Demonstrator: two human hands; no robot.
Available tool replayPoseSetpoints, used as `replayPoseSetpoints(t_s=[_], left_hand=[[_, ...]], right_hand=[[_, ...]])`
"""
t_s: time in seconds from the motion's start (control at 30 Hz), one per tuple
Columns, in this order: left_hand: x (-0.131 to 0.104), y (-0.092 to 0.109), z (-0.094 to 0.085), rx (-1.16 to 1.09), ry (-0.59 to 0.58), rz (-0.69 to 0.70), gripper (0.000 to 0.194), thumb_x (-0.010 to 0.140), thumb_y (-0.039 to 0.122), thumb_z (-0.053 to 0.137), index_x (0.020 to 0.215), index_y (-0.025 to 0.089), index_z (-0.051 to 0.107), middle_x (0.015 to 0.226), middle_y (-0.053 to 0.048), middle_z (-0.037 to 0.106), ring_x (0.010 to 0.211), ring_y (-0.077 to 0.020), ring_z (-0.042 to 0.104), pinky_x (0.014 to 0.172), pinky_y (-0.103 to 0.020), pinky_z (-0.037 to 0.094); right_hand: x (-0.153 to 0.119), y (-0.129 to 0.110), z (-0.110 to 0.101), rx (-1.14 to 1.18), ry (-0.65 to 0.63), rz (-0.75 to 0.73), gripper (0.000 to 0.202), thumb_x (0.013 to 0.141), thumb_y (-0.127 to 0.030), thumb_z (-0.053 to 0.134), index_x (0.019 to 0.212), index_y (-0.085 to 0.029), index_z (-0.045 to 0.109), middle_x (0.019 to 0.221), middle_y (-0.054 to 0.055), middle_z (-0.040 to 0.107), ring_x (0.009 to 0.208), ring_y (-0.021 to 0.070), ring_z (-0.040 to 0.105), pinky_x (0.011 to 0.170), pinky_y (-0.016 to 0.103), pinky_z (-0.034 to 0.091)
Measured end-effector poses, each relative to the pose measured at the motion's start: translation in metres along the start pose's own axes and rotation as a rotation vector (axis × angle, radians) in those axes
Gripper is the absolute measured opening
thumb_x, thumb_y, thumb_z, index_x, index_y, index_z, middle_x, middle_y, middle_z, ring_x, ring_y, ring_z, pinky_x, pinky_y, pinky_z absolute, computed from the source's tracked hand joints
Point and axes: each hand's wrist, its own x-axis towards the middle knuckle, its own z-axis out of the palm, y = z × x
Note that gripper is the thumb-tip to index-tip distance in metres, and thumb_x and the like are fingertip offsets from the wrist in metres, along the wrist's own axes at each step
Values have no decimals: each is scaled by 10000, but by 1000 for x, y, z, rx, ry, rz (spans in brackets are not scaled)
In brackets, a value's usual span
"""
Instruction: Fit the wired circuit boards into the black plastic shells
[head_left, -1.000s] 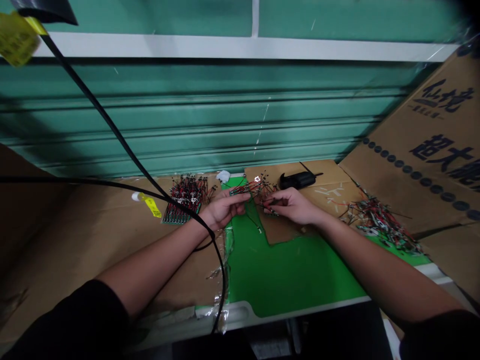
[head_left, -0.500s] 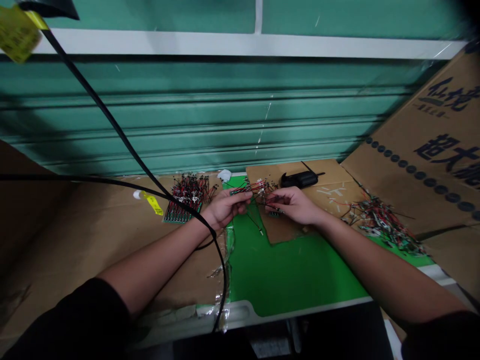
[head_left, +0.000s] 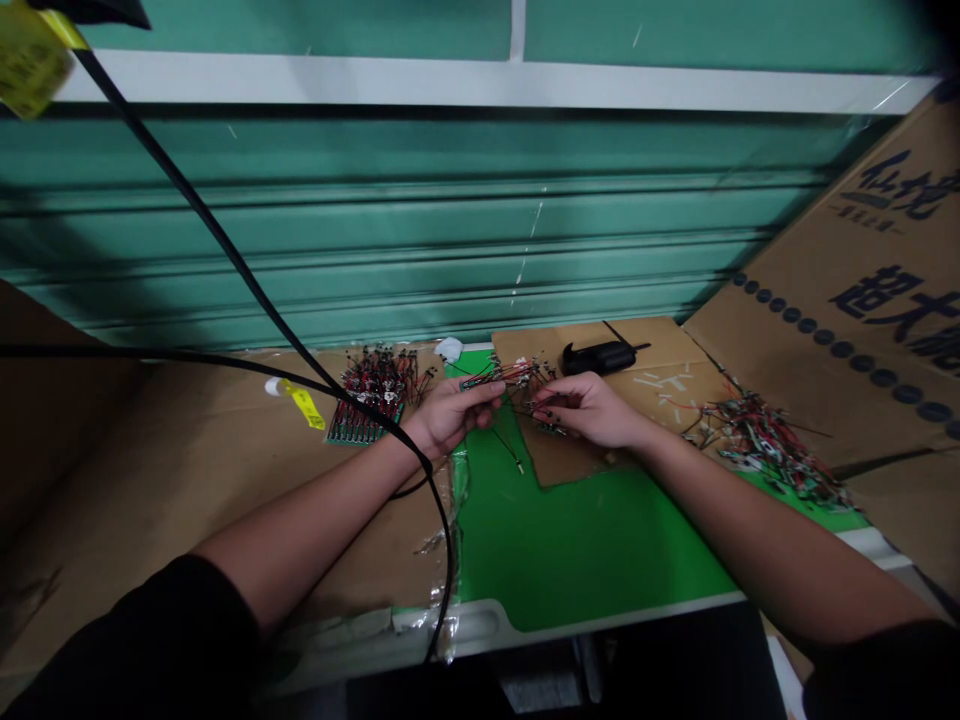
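Note:
My left hand is closed on a small green circuit board, pinched between thumb and fingers. Red and black wires run from it toward the right. One thin dark wire with a pale tip dangles below, over the green table top. My right hand is closed, its thumb and forefinger together among the wires; the exact piece between them is too small to make out. Another bit of board with parts shows just under those fingers. Both hands are over a cardboard piece.
Left of my hands stands a wired board panel. A black tool lies behind my right hand. White slivers and a heap of wired boards are to the right. A black cable crosses in front of my left forearm.
Both hands stay in nearly the same place. The fingers of my right hand and the wires by them have shifted slightly; the dangling wire's tip has moved a little left.

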Motion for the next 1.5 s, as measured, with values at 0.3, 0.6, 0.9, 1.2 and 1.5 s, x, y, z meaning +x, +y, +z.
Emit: replayPoseSetpoints(t_s=[0.3,0.6,0.9,1.2,1.5], left_hand=[[-2,1,0,21,-12,-12,537,579,494,1044,673,139,653,603,14,631,445,-63,513,427,-200,365],[-4,1,1,112,-69,-8,525,639,545,999,716,148,664,608,-2,668,439,-95,573,424,-217,399],[-4,2,-1,22,-84,-4,561,595,557,1032,720,135,684,622,-25,677,515,-113,617,483,-213,480],[-7,4,-3,8,-170,-3,570,592,547,1045,722,138,670,610,-23,655,514,-128,624,451,-212,468],[-8,6,-1,-95,-65,9,561,563,453,1063,821,155,665,642,19,627,510,-104,592,404,-181,424]], right_hand=[[0,0,-2,-76,-38,3,463,812,-620,883,799,-178,745,622,-19,628,498,94,482,458,230,372],[0,9,-8,-150,-112,-19,485,912,-657,786,839,-181,723,603,-40,563,491,98,441,475,252,334],[-2,4,-4,-302,-168,-131,471,984,-606,730,833,-161,765,729,10,689,656,137,549,629,278,427],[-8,-7,-2,-741,-114,-404,246,1077,-343,667,964,-191,823,842,58,779,731,175,682,698,305,452],[-7,-1,-6,-748,-58,-313,271,1068,-393,674,1188,-188,803,750,15,753,633,172,625,636,306,455]])
